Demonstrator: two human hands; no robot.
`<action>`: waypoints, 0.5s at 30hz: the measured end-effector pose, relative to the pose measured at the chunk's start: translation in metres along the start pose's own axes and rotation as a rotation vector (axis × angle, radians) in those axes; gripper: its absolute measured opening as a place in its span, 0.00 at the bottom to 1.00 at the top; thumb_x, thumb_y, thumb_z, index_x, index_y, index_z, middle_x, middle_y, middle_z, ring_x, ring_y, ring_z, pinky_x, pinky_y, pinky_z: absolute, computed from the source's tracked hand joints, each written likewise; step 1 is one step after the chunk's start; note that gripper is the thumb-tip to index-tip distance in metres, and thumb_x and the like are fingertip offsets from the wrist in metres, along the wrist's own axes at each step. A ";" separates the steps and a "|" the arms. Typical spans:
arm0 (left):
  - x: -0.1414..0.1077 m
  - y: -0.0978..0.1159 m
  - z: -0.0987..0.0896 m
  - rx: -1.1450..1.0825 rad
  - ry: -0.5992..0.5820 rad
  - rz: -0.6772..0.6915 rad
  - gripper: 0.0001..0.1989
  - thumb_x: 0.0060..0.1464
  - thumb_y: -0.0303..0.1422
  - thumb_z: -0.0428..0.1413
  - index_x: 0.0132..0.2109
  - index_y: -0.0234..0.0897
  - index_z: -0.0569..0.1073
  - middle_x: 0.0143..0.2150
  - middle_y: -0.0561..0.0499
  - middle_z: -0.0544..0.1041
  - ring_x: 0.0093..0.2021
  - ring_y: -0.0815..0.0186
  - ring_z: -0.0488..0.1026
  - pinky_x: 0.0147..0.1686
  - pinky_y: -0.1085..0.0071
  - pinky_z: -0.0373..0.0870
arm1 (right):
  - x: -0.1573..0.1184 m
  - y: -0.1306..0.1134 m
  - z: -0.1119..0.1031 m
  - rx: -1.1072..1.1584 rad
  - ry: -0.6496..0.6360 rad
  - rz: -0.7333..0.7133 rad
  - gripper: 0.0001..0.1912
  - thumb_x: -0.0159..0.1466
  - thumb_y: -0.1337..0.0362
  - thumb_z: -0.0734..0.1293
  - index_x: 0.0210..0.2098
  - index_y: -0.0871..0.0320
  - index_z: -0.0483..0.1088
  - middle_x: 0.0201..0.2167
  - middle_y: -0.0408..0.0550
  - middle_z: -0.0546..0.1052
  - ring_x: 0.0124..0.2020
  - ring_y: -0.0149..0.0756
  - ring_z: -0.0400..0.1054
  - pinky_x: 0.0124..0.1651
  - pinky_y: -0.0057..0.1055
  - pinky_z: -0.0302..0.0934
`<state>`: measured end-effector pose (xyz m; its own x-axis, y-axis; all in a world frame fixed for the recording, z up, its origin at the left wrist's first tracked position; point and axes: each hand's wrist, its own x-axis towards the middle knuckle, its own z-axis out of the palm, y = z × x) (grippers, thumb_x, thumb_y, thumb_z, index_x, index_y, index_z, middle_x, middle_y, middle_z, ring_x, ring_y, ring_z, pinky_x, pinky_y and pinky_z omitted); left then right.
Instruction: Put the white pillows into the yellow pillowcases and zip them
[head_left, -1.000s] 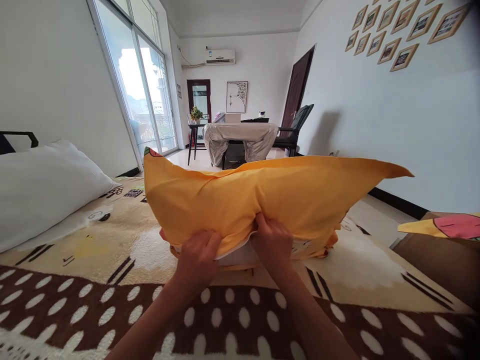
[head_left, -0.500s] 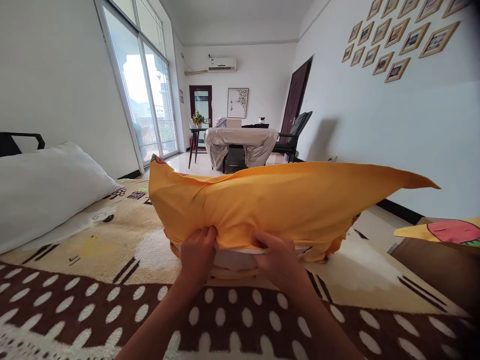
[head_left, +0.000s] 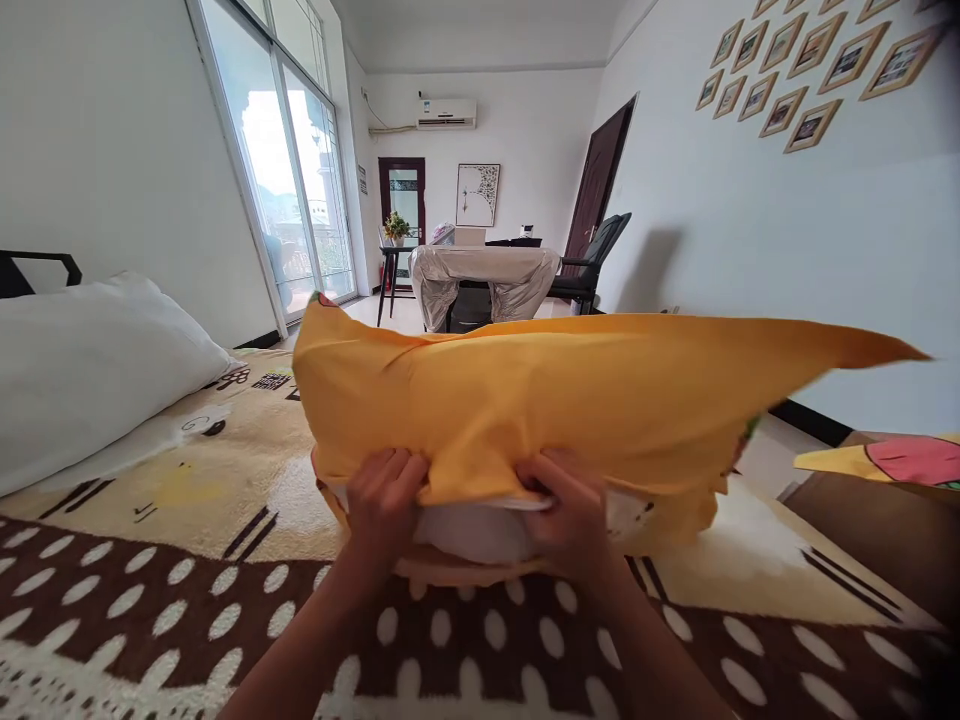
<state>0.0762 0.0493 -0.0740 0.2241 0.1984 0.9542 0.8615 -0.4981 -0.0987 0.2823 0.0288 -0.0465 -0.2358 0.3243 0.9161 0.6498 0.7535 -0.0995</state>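
An orange pillowcase point(head_left: 570, 390) is held up over the patterned blanket, its long pointed corner stretching to the right. My left hand point(head_left: 386, 500) grips its near edge, fingers curled over the cloth. A short way to the right, my right hand point(head_left: 566, 505) pinches the same edge. Between and below the hands the case gapes, and a white pillow point(head_left: 472, 535) shows inside it. How far the pillow reaches into the case is hidden by the cloth.
A white pillow point(head_left: 97, 370) lies at the left on the blanket point(head_left: 187, 480). At the right edge is a yellow and pink cloth point(head_left: 911, 460). Farther back stand a covered table point(head_left: 487, 262), a black chair point(head_left: 596, 265) and a plant point(head_left: 396, 226).
Both hands have moved slightly apart, and the opening between them shows more of the white pillow. The right corner of the case reaches farther right. The view has shifted slightly.
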 end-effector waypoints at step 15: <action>0.004 -0.031 0.005 0.041 -0.328 -0.236 0.12 0.40 0.20 0.45 0.30 0.37 0.68 0.25 0.51 0.73 0.29 0.64 0.71 0.27 0.71 0.58 | -0.044 -0.055 0.066 -0.191 -0.992 0.125 0.15 0.57 0.67 0.67 0.43 0.65 0.69 0.40 0.58 0.74 0.41 0.46 0.68 0.45 0.41 0.59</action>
<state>0.0530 0.0696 -0.0684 0.1453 0.5654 0.8119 0.9226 -0.3739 0.0953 0.2087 0.0106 -0.1071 -0.5949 0.7878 0.1597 0.7949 0.6061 -0.0290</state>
